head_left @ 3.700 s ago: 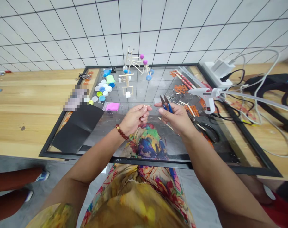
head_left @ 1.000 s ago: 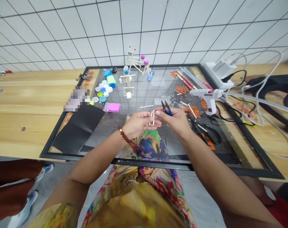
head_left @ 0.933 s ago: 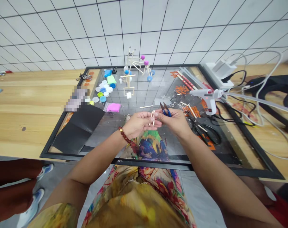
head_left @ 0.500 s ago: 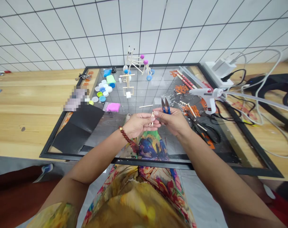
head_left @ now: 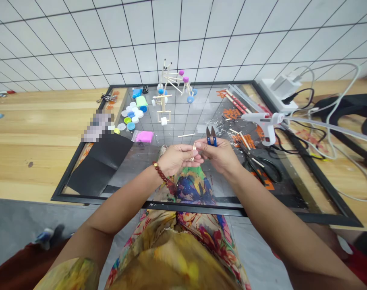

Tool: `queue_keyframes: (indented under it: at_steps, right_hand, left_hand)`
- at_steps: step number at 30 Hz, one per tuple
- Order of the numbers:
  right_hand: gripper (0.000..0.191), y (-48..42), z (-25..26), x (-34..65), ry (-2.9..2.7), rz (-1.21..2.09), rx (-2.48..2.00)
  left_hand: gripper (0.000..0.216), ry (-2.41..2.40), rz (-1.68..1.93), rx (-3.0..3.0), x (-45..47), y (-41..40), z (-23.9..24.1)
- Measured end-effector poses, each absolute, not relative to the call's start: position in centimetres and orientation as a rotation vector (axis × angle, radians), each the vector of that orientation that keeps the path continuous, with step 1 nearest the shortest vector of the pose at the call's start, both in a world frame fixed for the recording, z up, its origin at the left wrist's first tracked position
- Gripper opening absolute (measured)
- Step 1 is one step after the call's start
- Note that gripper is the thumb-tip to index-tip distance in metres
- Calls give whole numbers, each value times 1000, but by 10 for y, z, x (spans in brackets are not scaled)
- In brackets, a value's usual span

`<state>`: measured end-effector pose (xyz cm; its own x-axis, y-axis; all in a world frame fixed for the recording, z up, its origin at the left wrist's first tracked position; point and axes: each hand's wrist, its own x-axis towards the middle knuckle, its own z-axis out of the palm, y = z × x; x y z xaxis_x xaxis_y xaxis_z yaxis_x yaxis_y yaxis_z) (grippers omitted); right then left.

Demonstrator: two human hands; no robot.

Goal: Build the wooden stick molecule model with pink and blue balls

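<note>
My left hand [head_left: 177, 158] is closed on short pale wooden sticks [head_left: 193, 152], pinched between thumb and fingers. The fingertips of my right hand [head_left: 221, 152] meet the same sticks from the other side. Tucked in that right hand is a pair of blue-handled thread snips [head_left: 212, 137], blades pointing away from me. Just beyond the hands a single loose stick [head_left: 186, 135] lies on the glass. Farther back stand a small stick frame [head_left: 163, 110] with a white piece in front and a taller stick model [head_left: 174, 78] with pink and blue parts.
A white glue gun [head_left: 266, 125] and black scissors [head_left: 262, 163] lie to the right, by cables and a power strip [head_left: 276, 96]. Clay tubs [head_left: 131, 114], a pink clay packet [head_left: 144, 136] and black card [head_left: 101, 157] occupy the left. A person's foot [head_left: 44, 237] shows at lower left.
My hands have barely moved; the sticks are now pressed closer together between the fingers. At lower left, the other person's leg and shoe have shifted.
</note>
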<state>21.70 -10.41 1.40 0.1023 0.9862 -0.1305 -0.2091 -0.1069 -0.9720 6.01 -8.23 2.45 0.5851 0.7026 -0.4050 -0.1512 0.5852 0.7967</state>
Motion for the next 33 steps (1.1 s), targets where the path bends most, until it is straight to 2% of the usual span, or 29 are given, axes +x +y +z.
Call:
queue_keyframes:
  at_steps: [8,20,23,27,33]
  right_hand:
    - [41,-105,18,218,-860,1445,-1139]
    - [34,-102,13,216,-905,1266,-1264]
    - [41,-105,15,216,-1086,1101,-1290]
    - [73,-111,15,220,-1462,725,-1280]
    - [61,-116,1,225,-1711,375,-1272]
  left_hand:
    - [9,790,603,771,61,-83,28]
    - [19,709,420,826,55,-80,27]
    - [14,777,517,822,56,-80,28]
    - [8,823,646,718,56,-78,31]
    - [7,809,673,653,56,-80,34]
